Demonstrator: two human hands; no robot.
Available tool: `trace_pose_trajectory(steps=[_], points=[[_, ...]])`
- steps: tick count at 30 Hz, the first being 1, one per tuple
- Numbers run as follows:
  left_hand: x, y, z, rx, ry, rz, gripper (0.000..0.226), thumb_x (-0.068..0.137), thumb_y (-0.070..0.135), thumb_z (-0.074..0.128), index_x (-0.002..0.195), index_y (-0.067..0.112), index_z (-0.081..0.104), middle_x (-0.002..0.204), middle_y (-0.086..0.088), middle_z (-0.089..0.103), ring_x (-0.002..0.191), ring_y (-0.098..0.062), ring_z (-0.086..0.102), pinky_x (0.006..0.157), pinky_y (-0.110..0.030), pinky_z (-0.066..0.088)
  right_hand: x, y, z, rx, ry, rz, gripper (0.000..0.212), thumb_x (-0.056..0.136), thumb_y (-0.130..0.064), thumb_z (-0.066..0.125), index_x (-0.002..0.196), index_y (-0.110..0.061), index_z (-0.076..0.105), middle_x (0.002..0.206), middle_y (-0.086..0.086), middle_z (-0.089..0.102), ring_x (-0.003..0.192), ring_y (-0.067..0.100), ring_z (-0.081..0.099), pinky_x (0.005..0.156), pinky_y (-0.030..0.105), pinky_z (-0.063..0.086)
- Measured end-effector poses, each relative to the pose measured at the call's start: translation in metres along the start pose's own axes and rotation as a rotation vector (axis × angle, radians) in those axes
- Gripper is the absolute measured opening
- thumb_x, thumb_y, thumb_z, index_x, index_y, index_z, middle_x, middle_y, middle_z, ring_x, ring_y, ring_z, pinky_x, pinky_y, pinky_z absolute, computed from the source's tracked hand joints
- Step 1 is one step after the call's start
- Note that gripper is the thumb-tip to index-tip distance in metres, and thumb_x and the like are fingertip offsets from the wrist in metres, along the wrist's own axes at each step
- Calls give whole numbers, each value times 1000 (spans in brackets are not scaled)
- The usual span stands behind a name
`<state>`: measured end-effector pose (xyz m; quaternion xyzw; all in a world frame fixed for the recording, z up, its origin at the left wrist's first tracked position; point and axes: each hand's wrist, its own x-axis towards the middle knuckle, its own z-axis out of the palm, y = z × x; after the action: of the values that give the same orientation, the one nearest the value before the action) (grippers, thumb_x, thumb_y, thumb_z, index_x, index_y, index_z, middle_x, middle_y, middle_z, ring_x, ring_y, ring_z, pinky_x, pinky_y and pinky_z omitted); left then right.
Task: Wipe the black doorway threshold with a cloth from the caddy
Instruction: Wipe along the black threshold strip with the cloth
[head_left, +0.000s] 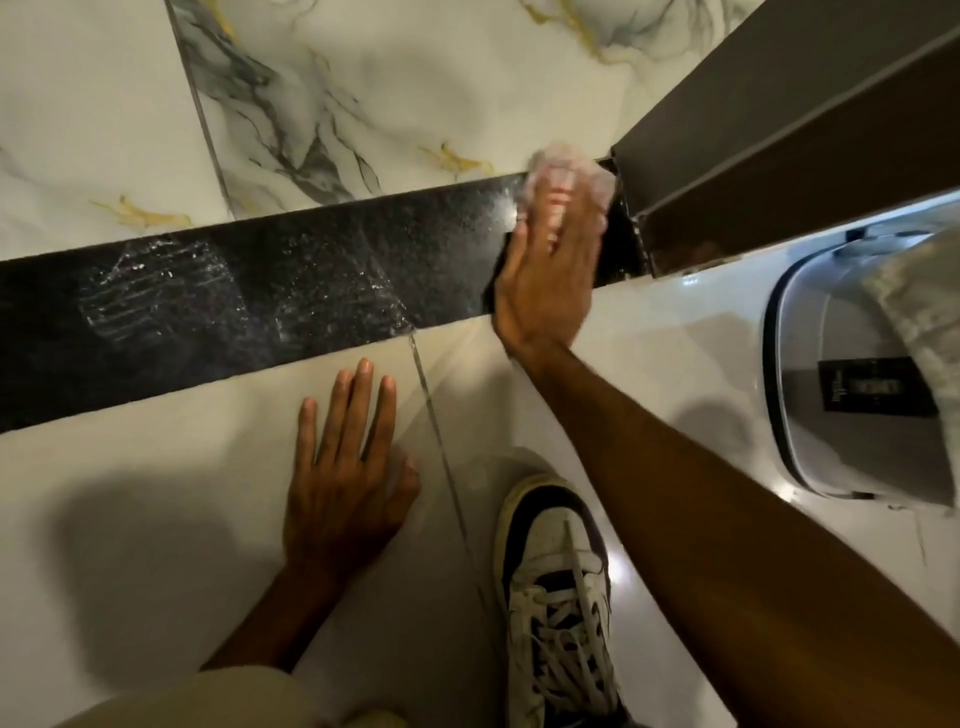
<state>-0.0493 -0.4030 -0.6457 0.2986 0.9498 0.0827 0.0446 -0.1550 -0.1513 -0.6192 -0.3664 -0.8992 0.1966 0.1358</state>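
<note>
A black speckled threshold (291, 296) runs as a band across the floor from the left edge to the door frame, with wet smear marks on its left and middle parts. My right hand (550, 275) lies flat on a pale pinkish cloth (571, 174) at the threshold's right end, pressing it against the stone beside the frame. The cloth is blurred and shows mostly past my fingertips. My left hand (345, 467) rests flat with fingers spread on the pale floor tile just below the threshold, holding nothing.
A dark brown door frame (779, 130) stands at the upper right. A grey-and-white caddy (810, 415) sits on the floor at the right, with a patterned cloth (919, 312) draped over it. My white and purple shoe (556, 587) is planted bottom centre. Marbled tiles (363, 93) lie beyond the threshold.
</note>
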Motion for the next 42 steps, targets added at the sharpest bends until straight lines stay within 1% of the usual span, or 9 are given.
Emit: trace_pose_trajectory(steps=[5,12,15,19,23,28,30,35,42], points=[[1,2,-6,-17,-12,-2,74,109,47,29,172,8,22,180,-22,19,168,-38,17,138,-59,7,-71,23,-29,-53,-278,-618,55,112,-22,54,165,-16,42,176,15,32,166,33,28,130,52,42],[-1,0,-1,-28,-2,-32,73,110,46,29,172,7,19,181,-20,18,169,-36,15,138,-57,5,-28,0,-10,-38,-42,-50,59,113,-22,49,168,-6,33,177,22,25,165,40,27,132,58,36],[-2,0,-3,-45,36,-119,70,111,41,27,170,3,24,178,-23,23,167,-37,21,138,-58,11,-28,-46,12,62,-216,-286,63,110,-22,53,169,-15,30,178,20,21,164,40,27,123,59,47],[-9,-5,-11,-26,50,-194,64,111,32,30,167,-1,31,175,-26,29,164,-40,27,134,-64,24,-99,-39,-3,71,-401,-674,57,112,-22,42,167,-10,36,179,20,23,169,37,17,135,58,29],[-22,-22,-16,-67,15,-101,67,110,34,32,168,1,29,177,-23,24,166,-40,25,135,-63,19,-162,15,-49,-48,-263,-284,62,110,-13,48,169,-21,32,180,13,23,169,32,19,134,57,33],[-25,-26,-9,-67,15,-116,70,110,38,30,172,7,20,181,-19,18,169,-35,16,139,-56,7,-95,-9,-10,-157,91,71,57,111,-17,49,167,-9,37,175,20,33,165,38,30,135,52,33],[-25,-26,-5,-67,27,-147,70,110,37,30,172,7,18,181,-19,18,169,-33,15,139,-55,7,-75,-39,11,-45,2,29,66,110,-24,54,170,-12,27,177,17,27,166,36,27,131,48,37],[-26,-24,-15,-37,43,-177,67,107,25,38,168,0,28,177,-23,27,166,-38,26,136,-60,20,-146,-14,-21,-53,-394,-739,63,107,-13,53,167,-14,37,178,17,25,169,34,18,136,54,27],[-23,-23,-12,-62,45,-212,65,108,22,33,169,0,27,177,-22,27,166,-38,25,138,-57,13,-106,-33,-16,-30,-203,-181,61,103,-13,54,164,-12,44,174,24,30,163,46,29,129,62,38]])
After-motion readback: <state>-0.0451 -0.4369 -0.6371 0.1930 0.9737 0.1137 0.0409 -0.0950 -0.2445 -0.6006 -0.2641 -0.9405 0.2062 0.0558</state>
